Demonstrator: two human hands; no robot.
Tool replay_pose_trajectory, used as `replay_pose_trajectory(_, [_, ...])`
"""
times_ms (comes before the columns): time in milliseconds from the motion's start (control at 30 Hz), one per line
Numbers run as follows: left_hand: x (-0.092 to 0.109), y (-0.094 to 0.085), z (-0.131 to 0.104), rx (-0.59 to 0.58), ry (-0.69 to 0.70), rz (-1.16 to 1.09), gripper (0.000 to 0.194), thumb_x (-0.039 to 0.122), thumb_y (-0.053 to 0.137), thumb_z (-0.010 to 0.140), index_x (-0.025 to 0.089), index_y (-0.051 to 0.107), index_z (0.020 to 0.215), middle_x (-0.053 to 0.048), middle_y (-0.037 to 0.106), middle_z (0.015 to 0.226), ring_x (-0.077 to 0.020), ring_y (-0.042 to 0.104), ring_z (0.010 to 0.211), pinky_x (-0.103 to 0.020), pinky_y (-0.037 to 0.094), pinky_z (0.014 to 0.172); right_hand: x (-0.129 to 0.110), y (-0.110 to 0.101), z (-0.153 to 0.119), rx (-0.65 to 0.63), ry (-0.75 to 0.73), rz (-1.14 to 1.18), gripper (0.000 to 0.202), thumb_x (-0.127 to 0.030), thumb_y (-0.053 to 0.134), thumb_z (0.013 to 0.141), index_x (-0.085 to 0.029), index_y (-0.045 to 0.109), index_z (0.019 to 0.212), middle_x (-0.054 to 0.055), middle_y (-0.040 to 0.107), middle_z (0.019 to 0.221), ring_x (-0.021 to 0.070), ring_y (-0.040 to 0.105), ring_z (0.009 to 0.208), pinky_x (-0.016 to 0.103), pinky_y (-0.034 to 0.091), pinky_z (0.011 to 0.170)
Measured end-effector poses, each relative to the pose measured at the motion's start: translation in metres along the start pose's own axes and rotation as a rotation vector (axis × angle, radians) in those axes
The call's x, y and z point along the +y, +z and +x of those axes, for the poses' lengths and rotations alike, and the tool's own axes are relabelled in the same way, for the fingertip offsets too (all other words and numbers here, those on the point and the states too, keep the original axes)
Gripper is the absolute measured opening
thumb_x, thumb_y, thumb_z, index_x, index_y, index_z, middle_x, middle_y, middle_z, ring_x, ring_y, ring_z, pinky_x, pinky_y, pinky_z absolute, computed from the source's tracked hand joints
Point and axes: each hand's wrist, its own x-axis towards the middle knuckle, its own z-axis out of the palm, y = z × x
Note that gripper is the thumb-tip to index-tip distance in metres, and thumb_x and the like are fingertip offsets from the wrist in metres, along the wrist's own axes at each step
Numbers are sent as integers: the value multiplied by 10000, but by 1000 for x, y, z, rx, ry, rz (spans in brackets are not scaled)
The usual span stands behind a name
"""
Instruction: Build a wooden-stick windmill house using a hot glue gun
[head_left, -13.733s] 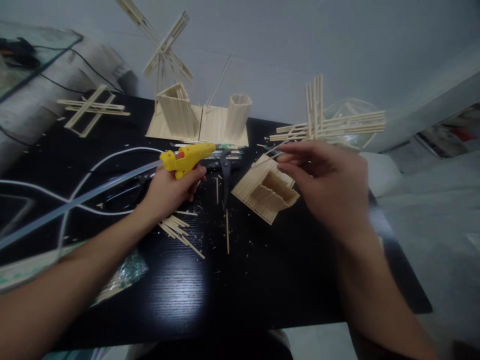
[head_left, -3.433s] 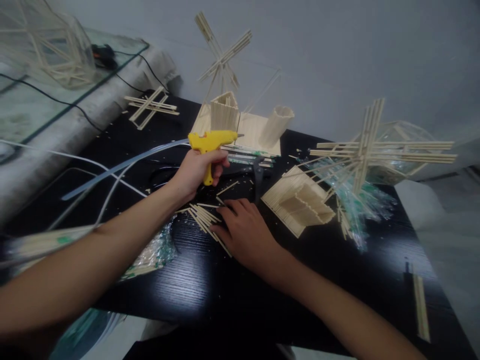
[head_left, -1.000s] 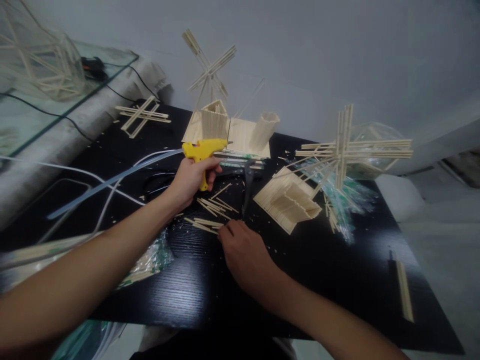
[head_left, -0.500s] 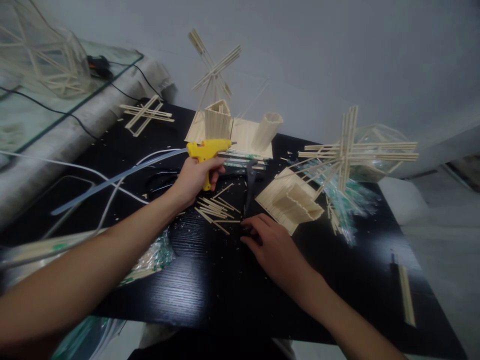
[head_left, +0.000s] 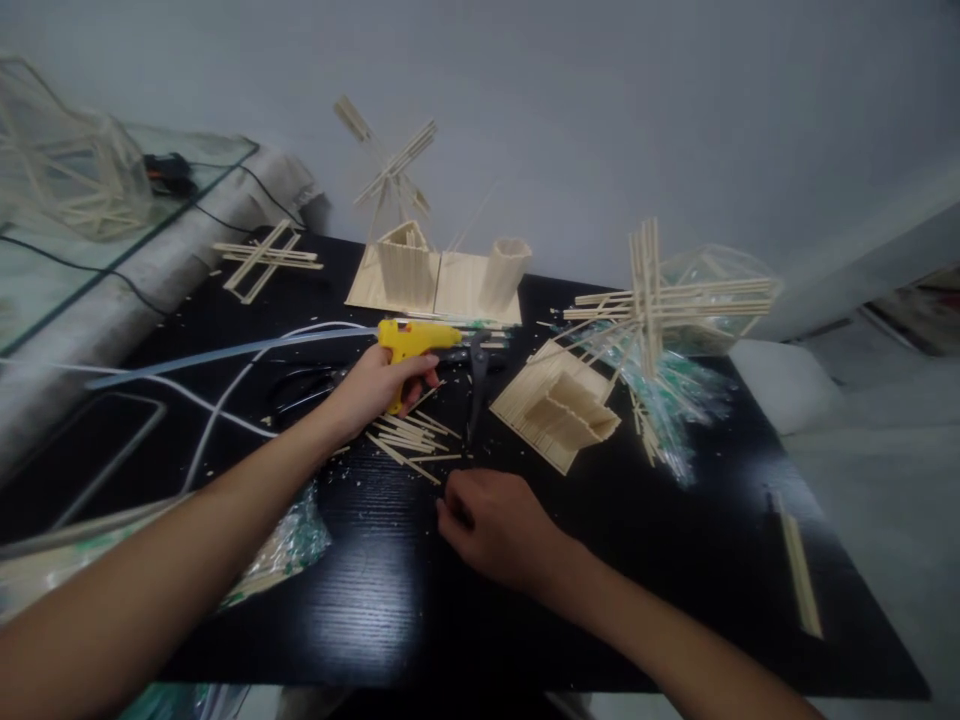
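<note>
My left hand (head_left: 382, 390) grips a yellow hot glue gun (head_left: 416, 338) by its handle, its nozzle pointing right. A long translucent glue stick (head_left: 225, 355) runs out of its back end to the left. Under and beside this hand is a loose pile of short thin wooden sticks (head_left: 409, 440). My right hand (head_left: 495, 520) is low over the black table, near the right end of the pile. Its fingers are curled together, and whatever they hold, if anything, is hidden. Dark-handled pliers or cutters (head_left: 478, 385) lie between the glue gun and my right hand.
A stick windmill model (head_left: 570, 410) stands tilted at right, its crossed blades (head_left: 649, 300) jutting out. Another model (head_left: 405, 270) stands at the back. Crossed sticks (head_left: 270, 258) lie back left. White cable (head_left: 217, 410) loops across the left. Plastic-wrapped sticks (head_left: 292, 540) lie front left.
The view has shifted, so the scene sits lower and further left. The glue gun has come nearer and slightly right over the sticks. My right hand has drawn back toward me, its fingers curled tighter.
</note>
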Motion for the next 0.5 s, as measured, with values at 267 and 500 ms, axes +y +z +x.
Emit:
replay_pose_trajectory(267, [3, -1, -2, 40, -42, 38, 336, 436, 712, 843, 113, 696, 751, 9, 551, 473, -85, 467, 365, -186, 353, 400, 47, -44, -34, 732, -189, 2, 198, -112, 693, 940, -219, 561, 839, -13, 599, 722, 141, 572, 663, 267, 476, 631])
replay_pose_trajectory(500, [0, -2, -3, 43, -90, 31, 395, 518, 751, 839, 126, 715, 801, 12, 589, 544, -79, 489, 402, -191, 376, 439, 105, -52, -57, 973, 172, -123, 381, -360, 820, 876, -216, 608, 1158, 99, 682, 1056, 252, 686, 930, 398, 603, 777])
